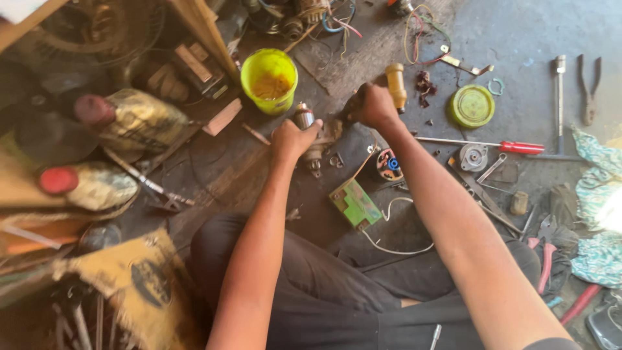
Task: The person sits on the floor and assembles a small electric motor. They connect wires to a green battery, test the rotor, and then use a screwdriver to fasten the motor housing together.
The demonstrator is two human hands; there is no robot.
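Nearest me: my own lap in dark trousers [337, 285], seated on the workshop floor [518, 39]. Just ahead lies a green circuit board [354, 203] with a white wire [395, 240] looping off it; I judge a shifting knee could drag that wire and flip the board.

Mid-field: my left hand [293, 137] is wrapped around a small metal cylinder [303, 116], shiny end pointing up, held at the floor between both hands. My right hand [372, 105] is clenched tight on something dark (hidden by the fist; I cannot tell what). Risk as I read it: force from the right fist could make the cylinder slip sideways out of the left grip, since the fingers sit low on it.

Small loose brackets [324, 162] lie just beside the cylinder. They could scatter if it kicks.

Farther: an open yellow tub [269, 81] of orange grease stands near the left hand, easy to knock over. Its yellow lid [472, 105] and a red-handled screwdriver [492, 145] lie well apart, to the right.
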